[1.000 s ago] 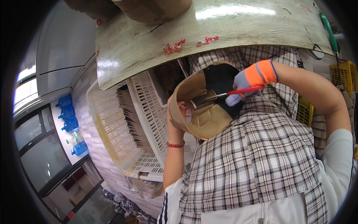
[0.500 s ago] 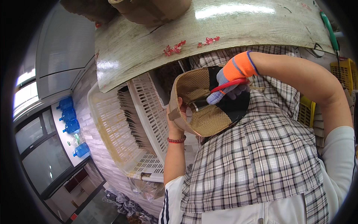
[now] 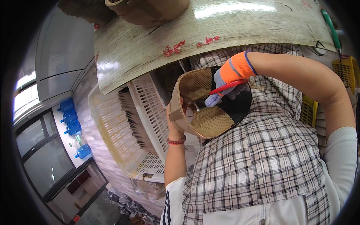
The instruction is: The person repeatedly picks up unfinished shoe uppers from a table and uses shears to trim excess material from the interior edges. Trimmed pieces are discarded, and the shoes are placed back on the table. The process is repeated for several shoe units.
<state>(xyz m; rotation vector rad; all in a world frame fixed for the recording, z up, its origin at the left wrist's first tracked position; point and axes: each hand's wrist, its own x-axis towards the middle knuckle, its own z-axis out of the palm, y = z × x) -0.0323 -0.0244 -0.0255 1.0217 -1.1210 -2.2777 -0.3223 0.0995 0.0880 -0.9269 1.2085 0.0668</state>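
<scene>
An upturned tan cap, with mesh lining and a black panel inside, rests against my lap. My bare left hand grips its left side, the thumb or a finger showing inside the rim and the rest hidden behind the fabric. Inside the opening my right hand, in a grey-purple glove with an orange cuff, is closed around red-handled scissors. The metal blades point left toward my left hand's fingers; their tips are hard to make out against the mesh.
A wood-look table spans the far side, with brown caps on it. White plastic baskets holding stacked pieces stand at left. Yellow crates are at right. Blue water bottles line the left wall.
The right hand and scissors have shifted slightly left and down inside the cap. The left hand keeps its hold, nearly in place.
</scene>
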